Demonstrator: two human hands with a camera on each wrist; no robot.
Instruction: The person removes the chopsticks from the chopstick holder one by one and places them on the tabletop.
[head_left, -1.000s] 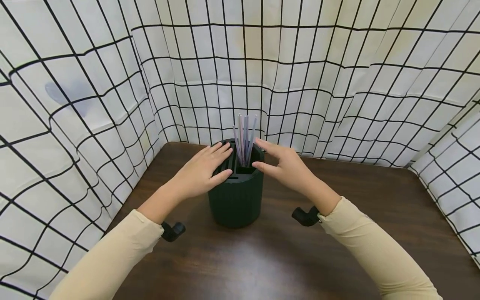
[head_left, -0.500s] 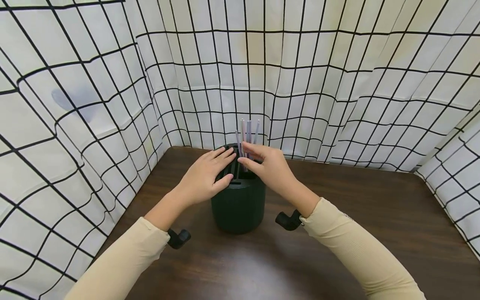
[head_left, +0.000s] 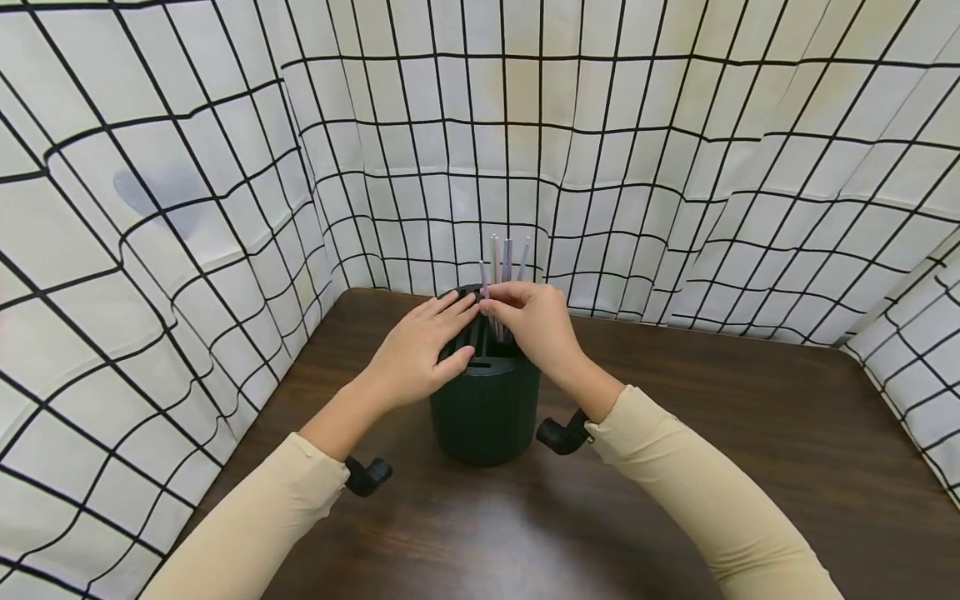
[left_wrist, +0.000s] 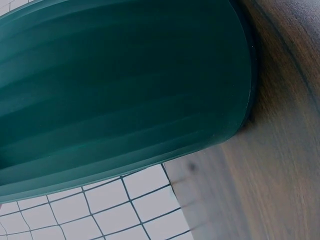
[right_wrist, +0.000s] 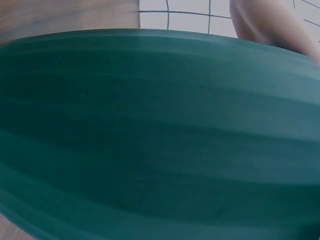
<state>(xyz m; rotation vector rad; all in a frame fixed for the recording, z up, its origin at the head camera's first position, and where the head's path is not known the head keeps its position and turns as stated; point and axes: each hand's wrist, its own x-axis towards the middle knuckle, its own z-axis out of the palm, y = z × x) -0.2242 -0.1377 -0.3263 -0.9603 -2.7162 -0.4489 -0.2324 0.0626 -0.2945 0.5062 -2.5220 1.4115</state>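
A dark green ribbed round holder [head_left: 483, 421] with a slotted top stands upright on the table. My left hand [head_left: 412, 350] rests over the slots on its left side, fingers spread and straight. Over the open compartment at the right, my right hand [head_left: 542, 329] pinches a thin purple stick [head_left: 483, 277] between thumb and fingers. Several other thin pale sticks [head_left: 507, 257] rise behind those fingers; their lower ends are partly hidden. Both wrist views are mostly filled by the ribbed wall of the holder [left_wrist: 125, 85], and part of a hand [right_wrist: 270, 22] shows past it in the right wrist view.
The brown wooden table [head_left: 675, 500] reaches back to a white curtain [head_left: 615, 192] with a black grid, which also encloses the left and right sides. A black wrist camera mount [head_left: 367, 477] hangs under the left wrist, another mount [head_left: 562, 435] under the right.
My right hand has moved left from the holder's right rim to the sticks, and its thumb and fingers have closed on the purple one. The left hand stays on the holder's top.
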